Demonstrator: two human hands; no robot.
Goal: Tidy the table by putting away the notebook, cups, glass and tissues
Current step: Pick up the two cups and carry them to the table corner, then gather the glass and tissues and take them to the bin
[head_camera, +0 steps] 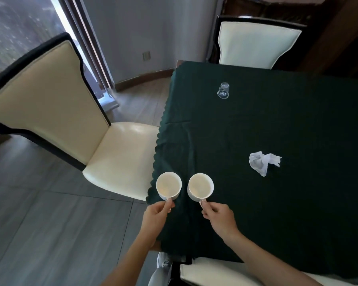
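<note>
Two white cups are held side by side over the near left corner of the table with the dark green cloth (277, 120). My left hand (156, 217) grips the handle of the left cup (168, 185). My right hand (220, 218) grips the handle of the right cup (200, 186). Both cups look empty. A clear glass (223, 90) lies on its side near the far left of the table. A crumpled white tissue (261, 162) rests in the middle of the cloth. No notebook is in view.
A cream chair (120, 153) stands at the table's left side, and another chair (256, 44) at the far end. A third cream seat (215, 273) is right below me. Grey floor lies to the left, with a window behind the left chair.
</note>
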